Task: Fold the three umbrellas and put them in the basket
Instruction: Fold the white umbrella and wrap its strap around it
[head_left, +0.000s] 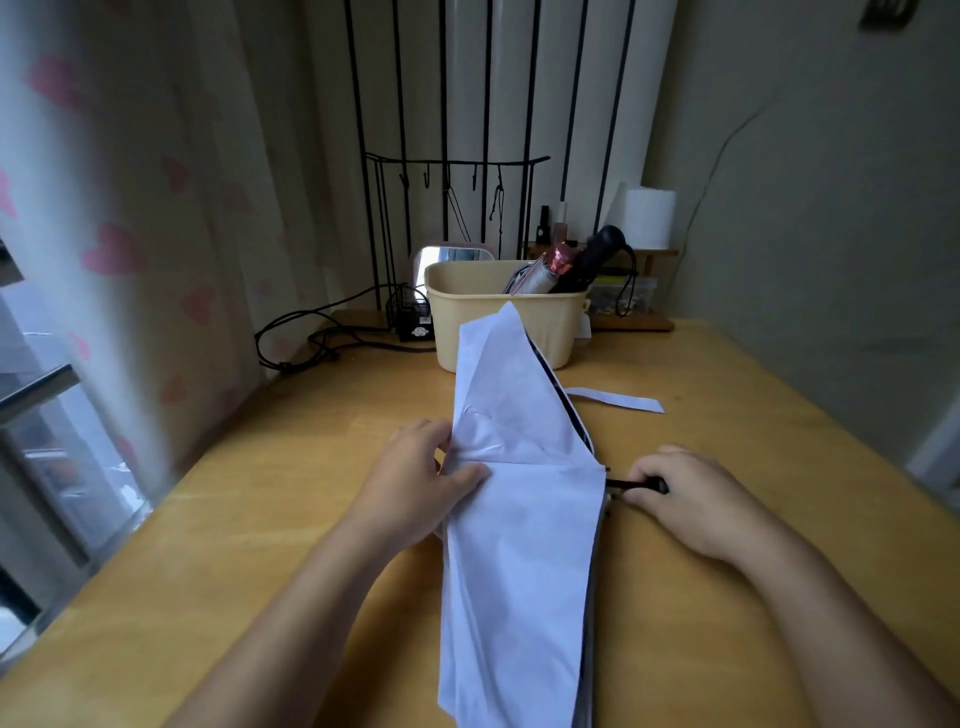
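A pale lilac-white fabric umbrella (519, 545) lies lengthwise on the honey-coloured wooden bench (260, 571), on the person's side of the cream plastic basket (467, 322). Its far tip rises in front of the basket's front wall. The canopy is loose and only partly pleated.

The left hand (415, 478) grips a gathered fold at the canopy's left edge, thumb on top. The right hand (680, 499) has its fingers curled round a short black part (636, 485) poking out from under the right edge. Whether that is a rib end or part of the handle cannot be told.

Two umbrellas already stand in the basket's right end, a grey one with a rose-pink handle (545, 270) and a black one (597, 260). This looks like the last of the three, mid-fold.

Several things could go wrong from here:

- **Loose panels:** they are wide and slack, so a weak hold by the left hand could let the pleats spring open.
- **Closing strap:** the pale closing strap (618, 399) lies flat on the bench just in front of the basket's right corner. If the canopy is rolled over it, it may be buried and the bundle could not be fastened.
- **Black part:** pulling on it against bunched cloth could snag or crease the fabric.
- **Basket:** a bulky roll pushed in beside the two leaning umbrellas could tip the light basket.
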